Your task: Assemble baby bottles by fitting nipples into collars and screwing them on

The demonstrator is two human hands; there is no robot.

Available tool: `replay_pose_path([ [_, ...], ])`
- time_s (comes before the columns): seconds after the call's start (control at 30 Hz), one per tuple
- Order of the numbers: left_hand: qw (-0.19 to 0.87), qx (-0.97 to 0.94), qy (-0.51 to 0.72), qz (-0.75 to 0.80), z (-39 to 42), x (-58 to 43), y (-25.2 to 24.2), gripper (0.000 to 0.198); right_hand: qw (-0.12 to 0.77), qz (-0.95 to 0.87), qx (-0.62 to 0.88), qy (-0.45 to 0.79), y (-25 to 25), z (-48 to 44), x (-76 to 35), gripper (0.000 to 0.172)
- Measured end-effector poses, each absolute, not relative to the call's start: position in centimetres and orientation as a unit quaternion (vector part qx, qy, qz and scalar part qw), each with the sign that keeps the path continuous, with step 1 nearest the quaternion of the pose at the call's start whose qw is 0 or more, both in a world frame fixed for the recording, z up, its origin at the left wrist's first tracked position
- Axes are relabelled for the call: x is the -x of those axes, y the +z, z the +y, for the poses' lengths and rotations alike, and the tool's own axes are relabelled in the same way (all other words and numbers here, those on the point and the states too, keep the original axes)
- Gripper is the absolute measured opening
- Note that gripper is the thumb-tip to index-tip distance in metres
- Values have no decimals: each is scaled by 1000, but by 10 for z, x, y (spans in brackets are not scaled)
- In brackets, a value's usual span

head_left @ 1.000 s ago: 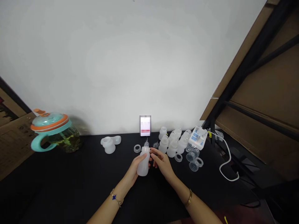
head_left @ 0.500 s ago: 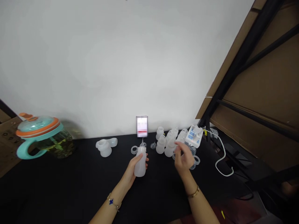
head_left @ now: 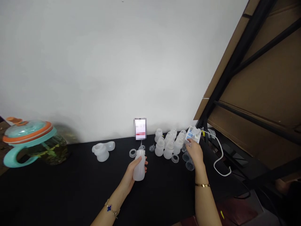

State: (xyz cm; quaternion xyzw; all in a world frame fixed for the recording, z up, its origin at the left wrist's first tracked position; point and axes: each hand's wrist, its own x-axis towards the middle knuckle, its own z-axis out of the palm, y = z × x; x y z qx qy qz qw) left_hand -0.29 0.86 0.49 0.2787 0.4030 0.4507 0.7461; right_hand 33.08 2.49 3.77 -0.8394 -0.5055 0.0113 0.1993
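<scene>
My left hand (head_left: 130, 174) is wrapped round a white translucent bottle (head_left: 139, 166) standing on the black table (head_left: 70, 185). My right hand (head_left: 195, 152) reaches to the right, its fingertips at the lower edge of a white and blue device (head_left: 193, 135) with a white cord. Whether the fingers grip anything is hidden. Between the hands stands a cluster of several similar white bottles (head_left: 168, 142). Clear rings and caps (head_left: 175, 158) lie in front of them.
A large glass jug (head_left: 33, 142) with a teal handle and orange-rimmed lid stands far left. A white plastic part (head_left: 102, 150) lies left of centre. A small card (head_left: 140, 128) leans on the white wall. A white cable (head_left: 221, 160) and dark shelving (head_left: 246, 94) are on the right.
My right hand left the bottle top and swung right, past the bottle cluster, to the white and blue device. The left hand kept its hold on the bottle. The view shifted right.
</scene>
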Motion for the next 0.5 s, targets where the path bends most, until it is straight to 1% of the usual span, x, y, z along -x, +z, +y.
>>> replay_pose_path([
  [0.07,745,-280,452,401,8,3,6,40,142,-522,841,32,35,28,-329,46],
  [0.13,744,-283,455,400,8,3,6,40,115,-531,838,47,32,29,-327,46],
  [0.27,743,-282,454,403,8,3,5,41,92,-543,832,61,31,30,-325,46],
  [0.5,744,-292,457,391,9,4,4,43,66,-529,843,67,30,30,-325,58],
])
